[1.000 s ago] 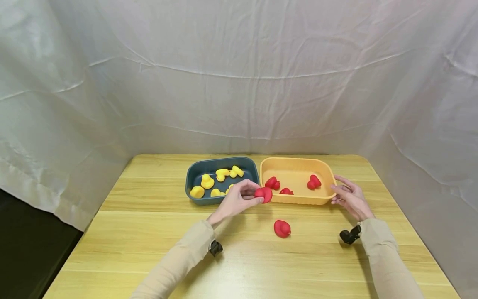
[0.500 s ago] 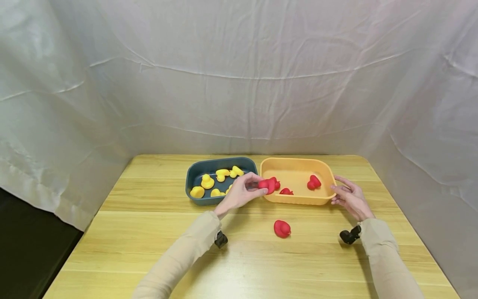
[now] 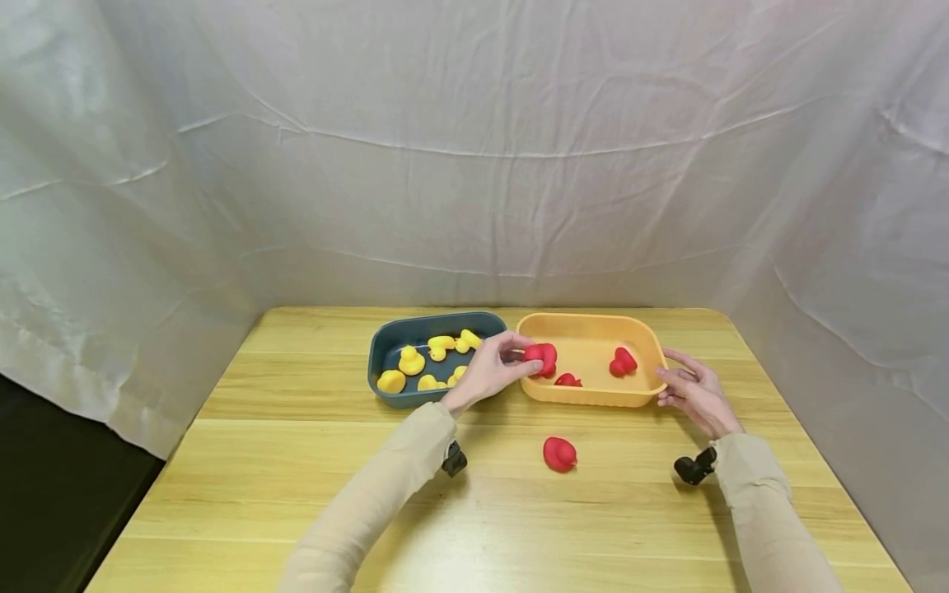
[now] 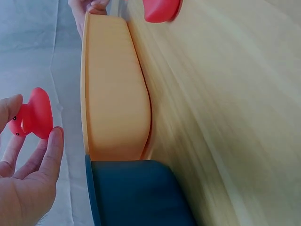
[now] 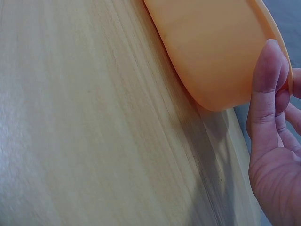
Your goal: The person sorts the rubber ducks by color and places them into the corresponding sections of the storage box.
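Observation:
My left hand (image 3: 491, 366) pinches a red rubber duck (image 4: 40, 113) between thumb and fingers, above the left end of the orange tray (image 3: 586, 338). In the left wrist view the duck is clear of the tray's rim, its face turned to the thumb. At the tray's right end, my right hand (image 3: 698, 397) grips the rim, with the thumb lying along the outer wall in the right wrist view. Inside the tray lie a red duck (image 3: 623, 362) on the right and another red duck (image 3: 567, 380) near the front wall. The held duck overlaps a further one in the head view.
Left of the orange tray, a dark blue tray (image 3: 376, 375) holds several yellow ducks (image 3: 411, 360). One red duck (image 3: 559, 455) lies on the wooden table (image 3: 519, 527) in front of the trays. Pale cloth (image 3: 474, 206) hangs behind and at both sides.
My left hand has carried the red duck rightward and away from me, from the gap in front of the two trays to over the orange tray's left end. The right hand has stayed put.

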`<state>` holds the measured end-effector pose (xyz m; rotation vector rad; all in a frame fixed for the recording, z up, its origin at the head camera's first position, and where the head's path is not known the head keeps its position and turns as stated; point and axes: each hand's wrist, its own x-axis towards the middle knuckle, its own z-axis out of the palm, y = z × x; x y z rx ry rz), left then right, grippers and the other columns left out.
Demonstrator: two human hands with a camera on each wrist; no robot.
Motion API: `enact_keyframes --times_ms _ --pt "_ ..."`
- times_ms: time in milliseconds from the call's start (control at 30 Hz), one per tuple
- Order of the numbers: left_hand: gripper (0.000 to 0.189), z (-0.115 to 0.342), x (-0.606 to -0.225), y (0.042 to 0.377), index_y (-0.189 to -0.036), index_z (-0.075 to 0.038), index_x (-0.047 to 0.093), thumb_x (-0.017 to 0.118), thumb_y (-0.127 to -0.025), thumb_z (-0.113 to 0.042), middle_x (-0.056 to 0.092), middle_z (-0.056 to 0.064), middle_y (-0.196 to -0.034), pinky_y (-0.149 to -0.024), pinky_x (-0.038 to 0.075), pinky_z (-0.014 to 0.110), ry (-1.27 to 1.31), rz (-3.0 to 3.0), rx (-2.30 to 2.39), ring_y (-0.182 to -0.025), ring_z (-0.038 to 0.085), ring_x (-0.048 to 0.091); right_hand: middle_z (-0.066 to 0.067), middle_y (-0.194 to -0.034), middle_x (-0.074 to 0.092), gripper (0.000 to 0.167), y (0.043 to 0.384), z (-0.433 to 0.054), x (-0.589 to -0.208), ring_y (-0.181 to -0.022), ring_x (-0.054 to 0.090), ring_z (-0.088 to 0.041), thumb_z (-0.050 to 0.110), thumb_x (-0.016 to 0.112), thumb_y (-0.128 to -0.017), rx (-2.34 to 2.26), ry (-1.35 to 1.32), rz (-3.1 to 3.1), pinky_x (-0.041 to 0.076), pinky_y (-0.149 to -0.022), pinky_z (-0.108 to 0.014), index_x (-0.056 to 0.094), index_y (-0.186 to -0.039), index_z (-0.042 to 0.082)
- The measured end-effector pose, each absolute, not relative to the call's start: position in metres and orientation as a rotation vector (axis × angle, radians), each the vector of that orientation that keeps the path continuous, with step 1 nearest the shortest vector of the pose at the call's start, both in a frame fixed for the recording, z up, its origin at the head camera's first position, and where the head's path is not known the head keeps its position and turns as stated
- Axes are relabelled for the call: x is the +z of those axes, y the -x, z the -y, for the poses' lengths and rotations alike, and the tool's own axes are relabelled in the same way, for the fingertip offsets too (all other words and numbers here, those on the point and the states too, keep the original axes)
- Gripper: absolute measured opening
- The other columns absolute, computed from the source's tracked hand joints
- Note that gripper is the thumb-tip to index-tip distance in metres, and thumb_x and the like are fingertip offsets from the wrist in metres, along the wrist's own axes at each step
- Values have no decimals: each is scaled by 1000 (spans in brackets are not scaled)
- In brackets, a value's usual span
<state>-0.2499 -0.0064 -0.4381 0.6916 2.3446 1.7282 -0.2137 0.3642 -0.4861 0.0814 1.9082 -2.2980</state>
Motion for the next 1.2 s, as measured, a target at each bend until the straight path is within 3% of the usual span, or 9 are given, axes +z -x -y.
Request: enact_keyframes --times_ms 233,800,1200 --pt "34 -6 -436 257 -121 -7 66 76 -91 -21 69 13 -124 -96 61 33 -641 -2365 1681 -114 29 69 2 -87 71 54 214 -364 -487 -65 67 -11 5 60 -100 -2305 -68 -1905 63 -61 -24 38 -149 10" --pt "36 -38 -443 278 -120 -2 65 77 -90 -18 69 16 -121 -90 63 31 -559 -2393 1692 -110 33 70 2 -88 71 53 213 -365 -487 -64 67 -11 6 60 -100 -2298 -80 -1907 62 -60 -24 38 -149 11" --pt "38 -52 -447 280 -121 -2 64 77 -90 -19 67 16 -123 -95 61 32 -509 -2407 1712 -111 35 69 2 -88 71 54 213 -364 -486 -64 67 -11 5 59 -101 -2303 -82 -1891 62 -60 -24 38 -149 12"
